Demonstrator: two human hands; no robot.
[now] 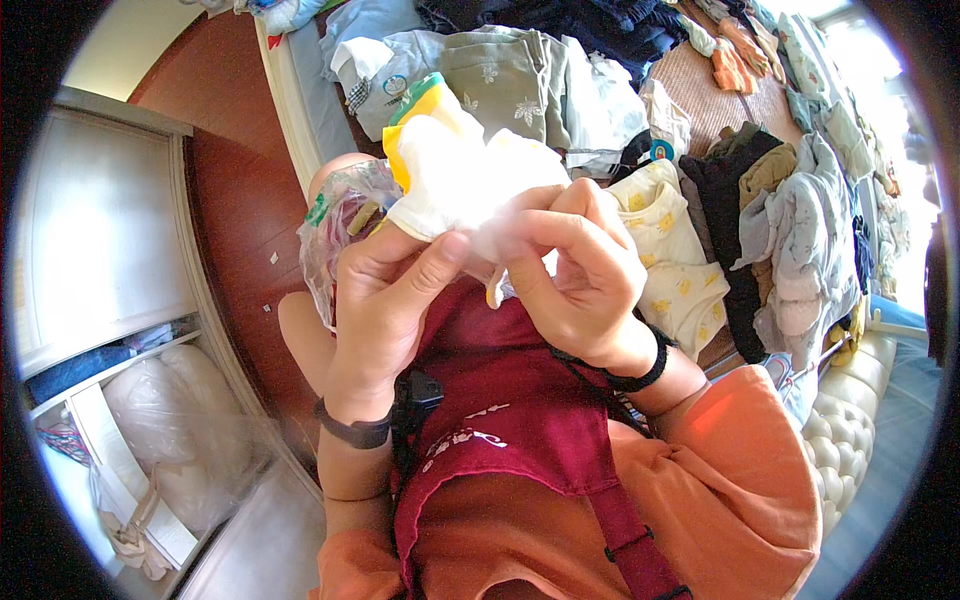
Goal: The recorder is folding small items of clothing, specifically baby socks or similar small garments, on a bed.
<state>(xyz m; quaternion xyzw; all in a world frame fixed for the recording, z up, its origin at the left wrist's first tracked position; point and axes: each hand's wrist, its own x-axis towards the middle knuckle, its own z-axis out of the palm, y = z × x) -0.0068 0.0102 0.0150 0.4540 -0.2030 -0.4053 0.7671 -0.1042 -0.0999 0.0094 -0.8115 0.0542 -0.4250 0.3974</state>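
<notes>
A white cloth piece [450,172] with yellow and green edging is held up before my chest, partly washed out by glare. My left hand [394,292] pinches its lower left edge between thumb and fingers. With thumb and bent fingers, my right hand [574,270] grips its lower right part; the fingertips are blurred by the glare. A crumpled clear plastic bag [319,255] with green marks lies beside my left hand, over my lap. Whether a finger is hooked through the bag cannot be told.
Folded clothes lie on a bed: olive trousers [499,82], a yellow-patterned baby garment [682,277], dark trousers [724,225] and a grey garment [806,232]. Orange socks [731,67] lie farther back on a woven mat [694,82]. At left stands an open cabinet [199,315] beside the reddish floor [240,187].
</notes>
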